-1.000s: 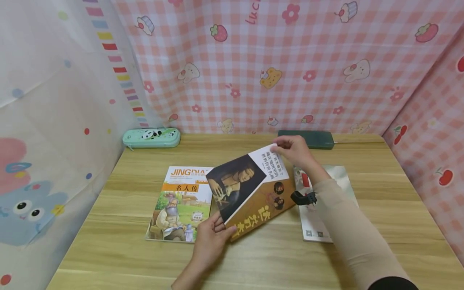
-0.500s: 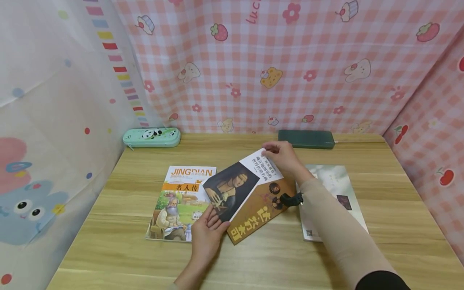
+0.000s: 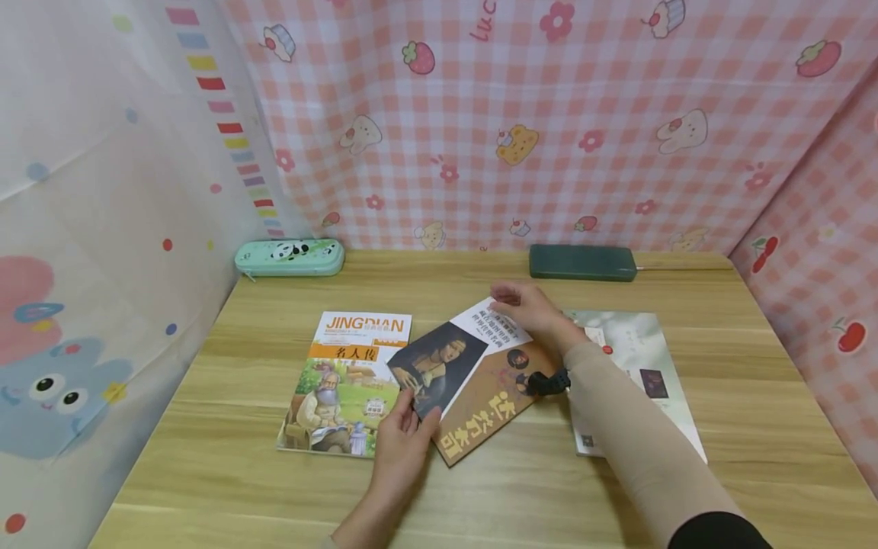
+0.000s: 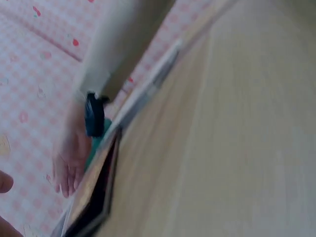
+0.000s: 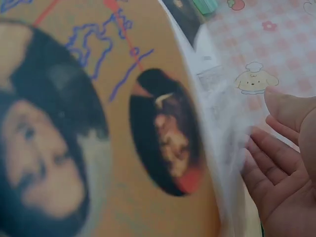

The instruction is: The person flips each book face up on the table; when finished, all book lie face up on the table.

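Note:
A brown book with a painted woman on its cover lies at a slant at mid-table, between two other books. My left hand is at its lower left corner, fingertips against the painting's edge and thumb at the lower edge. At the top corner my right hand is beside the white strip, its forearm crossing over the book's right part. In the right wrist view the loose fingers of that hand are beside the cover. The left wrist view shows the book's edge low against the tabletop, cover and pages slightly apart.
To the left lies a children's book with orange lettering. A pale book on the right is partly hidden by the right sleeve. At the back are a mint panda pencil case and a dark green box with a thin rod beside it.
The brown book has come down towards the table and shifted slightly left. The right hand has moved left and nearer with it, its fingers loosening at the top corner. More of the pale book shows.

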`<state>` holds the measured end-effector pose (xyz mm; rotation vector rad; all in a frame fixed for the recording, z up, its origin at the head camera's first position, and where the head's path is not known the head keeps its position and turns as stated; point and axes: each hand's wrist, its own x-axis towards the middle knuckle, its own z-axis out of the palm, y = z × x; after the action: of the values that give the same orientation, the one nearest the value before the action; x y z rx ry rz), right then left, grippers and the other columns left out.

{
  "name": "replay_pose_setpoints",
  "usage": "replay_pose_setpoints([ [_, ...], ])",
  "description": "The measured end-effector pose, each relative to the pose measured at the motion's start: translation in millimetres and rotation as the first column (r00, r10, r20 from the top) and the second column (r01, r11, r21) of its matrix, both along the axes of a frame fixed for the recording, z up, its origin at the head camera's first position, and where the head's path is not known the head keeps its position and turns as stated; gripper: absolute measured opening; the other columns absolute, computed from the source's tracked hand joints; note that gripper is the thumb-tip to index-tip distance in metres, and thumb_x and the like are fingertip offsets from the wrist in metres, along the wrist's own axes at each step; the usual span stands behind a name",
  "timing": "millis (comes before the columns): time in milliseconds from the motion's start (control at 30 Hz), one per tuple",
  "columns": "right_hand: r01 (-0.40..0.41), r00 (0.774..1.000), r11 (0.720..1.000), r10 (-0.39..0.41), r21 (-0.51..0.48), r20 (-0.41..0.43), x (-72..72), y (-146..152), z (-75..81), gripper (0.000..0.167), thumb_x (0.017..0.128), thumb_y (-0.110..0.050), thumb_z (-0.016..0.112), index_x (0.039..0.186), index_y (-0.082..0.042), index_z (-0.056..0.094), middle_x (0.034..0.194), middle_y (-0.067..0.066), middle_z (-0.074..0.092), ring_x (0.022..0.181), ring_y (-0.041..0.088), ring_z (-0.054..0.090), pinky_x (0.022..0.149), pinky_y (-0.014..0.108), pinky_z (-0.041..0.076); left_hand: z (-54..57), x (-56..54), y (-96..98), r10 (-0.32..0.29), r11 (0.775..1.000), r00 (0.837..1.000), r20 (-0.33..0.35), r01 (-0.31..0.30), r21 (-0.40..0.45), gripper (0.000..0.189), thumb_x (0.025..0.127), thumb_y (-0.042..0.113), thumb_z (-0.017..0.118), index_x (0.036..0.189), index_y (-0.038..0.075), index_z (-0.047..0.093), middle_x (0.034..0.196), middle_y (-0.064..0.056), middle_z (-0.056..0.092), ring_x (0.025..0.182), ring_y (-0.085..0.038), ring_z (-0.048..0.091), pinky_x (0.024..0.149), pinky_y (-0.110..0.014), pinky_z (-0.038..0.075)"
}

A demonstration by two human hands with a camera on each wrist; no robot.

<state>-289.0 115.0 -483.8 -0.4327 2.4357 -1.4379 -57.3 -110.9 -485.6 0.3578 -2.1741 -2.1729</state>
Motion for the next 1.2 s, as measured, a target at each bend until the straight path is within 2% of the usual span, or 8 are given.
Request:
replay_pose_setpoints([
  [100,-0.010,1.000,1.000,0.011,0.016,-0.027,-0.9,3,-1.7,0.045,0.102,-0.017,0.063,0.143,-0.001,0.054,0.136,0.016,0.061,0.127,0.032,0.057,0.113,0.046,0.042,8.3,3.1,3.9,-0.001,1.000,1.000,0.001,0.001,0.018,0.071,0.097,0.009,0.065,0.151,-0.016,0.027,0.157,-0.035,0.023,0.147,-0.042,0.025,0.117,-0.041,0.029],
  [300,-0.001,0.997,0.999,0.004,0.032,-0.077,1.9,13,0.4,0.043,0.101,-0.014,0.064,0.139,0.003,0.056,0.126,0.018,0.067,0.119,0.032,0.061,0.110,0.045,0.045,22.6,7.7,2.8,-0.042,0.996,0.997,-0.063,0.036,-0.086,0.067,0.096,0.010,0.067,0.153,-0.006,0.034,0.160,-0.024,0.029,0.148,-0.036,0.029,0.118,-0.038,0.026],
  [467,-0.026,0.993,0.998,0.033,0.055,-0.117,7.6,21,-2.4,0.041,0.099,-0.012,0.066,0.135,0.007,0.058,0.123,0.020,0.068,0.115,0.034,0.064,0.106,0.046,0.048,16.9,-1.8,-10.0,-0.098,0.979,0.988,-0.121,0.073,-0.191,0.057,0.096,0.012,0.069,0.147,0.000,0.048,0.153,-0.018,0.046,0.142,-0.034,0.042,0.116,-0.041,0.033],
  [633,-0.055,0.990,0.994,0.066,0.091,-0.128,17.6,27,-4.4,0.041,0.099,-0.013,0.067,0.134,0.007,0.059,0.124,0.021,0.068,0.114,0.033,0.064,0.105,0.047,0.049,10.1,-15.4,-26.3,-0.102,0.960,0.985,-0.141,0.060,-0.273,0.052,0.096,0.014,0.070,0.143,-0.001,0.053,0.146,-0.020,0.053,0.139,-0.034,0.047,0.115,-0.044,0.037],
  [800,-0.077,0.992,0.989,0.088,0.124,-0.086,28.8,33,-4.4,0.046,0.099,-0.018,0.068,0.137,0.004,0.058,0.129,0.020,0.064,0.117,0.032,0.062,0.105,0.048,0.049,6.8,-29.4,-40.8,-0.073,0.932,0.986,-0.149,0.014,-0.363,0.052,0.094,0.013,0.072,0.141,-0.003,0.055,0.142,-0.021,0.057,0.136,-0.035,0.050,0.114,-0.044,0.039],
  [933,-0.095,0.990,0.986,0.109,0.134,-0.095,36.6,38,-2.1,0.046,0.098,-0.018,0.069,0.137,0.005,0.058,0.130,0.021,0.064,0.119,0.035,0.061,0.105,0.049,0.049,5.1,-39.9,-50.2,-0.079,0.909,0.986,-0.146,0.011,-0.417,0.051,0.095,0.017,0.072,0.139,-0.004,0.057,0.133,-0.022,0.063,0.128,-0.036,0.056,0.112,-0.048,0.042],
  [1133,-0.143,0.983,0.977,0.159,0.160,-0.092,49.0,48,0.4,0.054,0.092,-0.019,0.076,0.137,0.004,0.057,0.132,0.021,0.064,0.124,0.036,0.060,0.106,0.050,0.048,1.0,-48.4,-60.7,-0.122,0.839,0.989,-0.084,0.058,-0.541,0.053,0.097,0.026,0.071,0.140,-0.001,0.056,0.149,-0.021,0.049,0.138,-0.039,0.046,0.117,-0.050,0.035],
  [1200,-0.163,0.979,0.971,0.181,0.176,-0.096,53.8,52,0.9,0.059,0.090,-0.022,0.079,0.138,0.004,0.056,0.134,0.021,0.063,0.126,0.036,0.059,0.107,0.051,0.047,0.1,-49.5,-62.9,-0.136,0.829,0.988,-0.071,0.074,-0.554,0.055,0.097,0.027,0.070,0.141,-0.001,0.055,0.152,-0.021,0.045,0.141,-0.039,0.042,0.118,-0.049,0.032],
])
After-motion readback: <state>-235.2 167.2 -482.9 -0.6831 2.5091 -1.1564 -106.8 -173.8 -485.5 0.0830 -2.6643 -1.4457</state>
